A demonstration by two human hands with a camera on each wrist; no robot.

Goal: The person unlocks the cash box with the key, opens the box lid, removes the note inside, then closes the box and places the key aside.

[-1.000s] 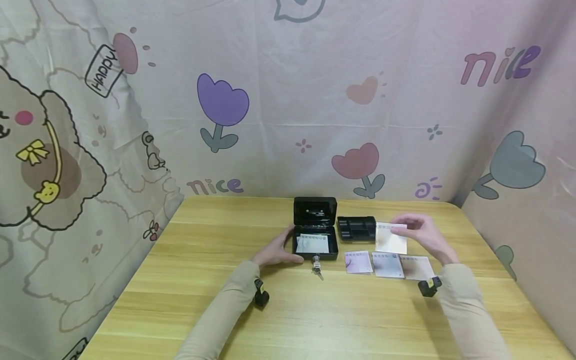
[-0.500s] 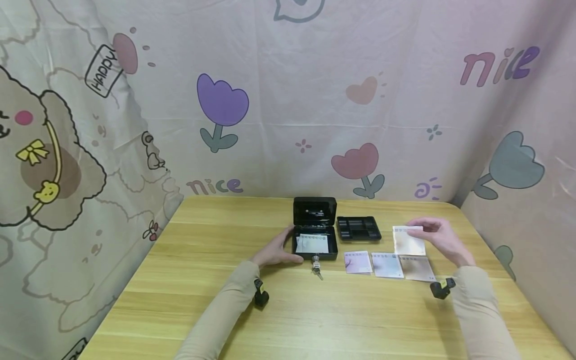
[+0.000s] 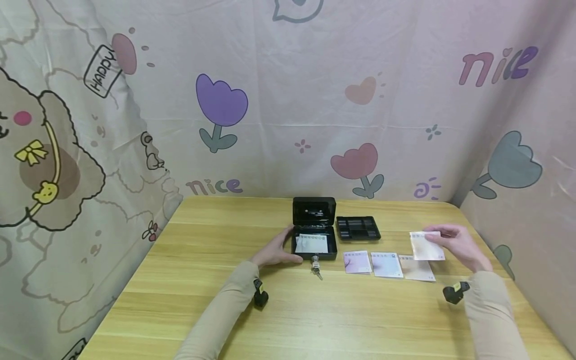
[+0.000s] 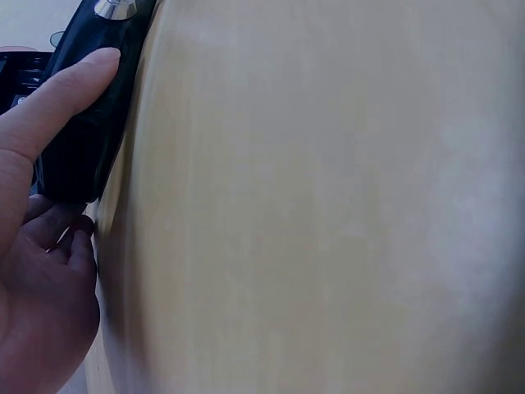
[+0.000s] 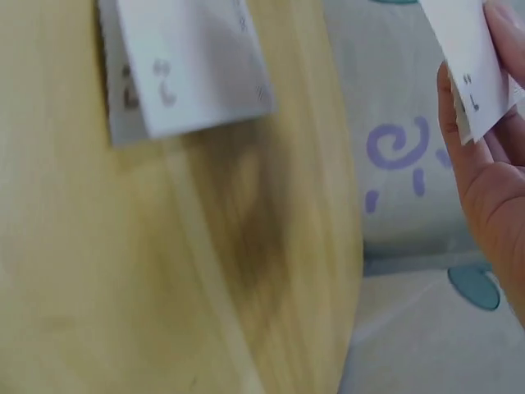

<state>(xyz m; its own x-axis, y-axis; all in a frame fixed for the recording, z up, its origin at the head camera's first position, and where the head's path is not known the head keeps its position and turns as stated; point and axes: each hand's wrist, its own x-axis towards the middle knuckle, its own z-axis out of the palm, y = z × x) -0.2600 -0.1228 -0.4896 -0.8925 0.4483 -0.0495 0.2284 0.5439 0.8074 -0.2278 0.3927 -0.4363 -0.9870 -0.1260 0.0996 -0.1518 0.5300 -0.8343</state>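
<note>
Shifted farther right since half a second ago, the right hand (image 3: 458, 245) in the head view pinches a pale printed paper slip (image 3: 424, 247) well right of the black cash box (image 3: 327, 256); the left hand (image 3: 275, 251) grips the box's left end. Left wrist view: the thumb lies on the box's front wall, near its silver lock (image 4: 115, 8). Right wrist view: the slip sits between thumb and fingers. It should be light, thin and easily creased; a gentle pinch at the corner farthest from the box seems best.

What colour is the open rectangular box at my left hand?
The open rectangular box is black, clearest in the head view.
</note>
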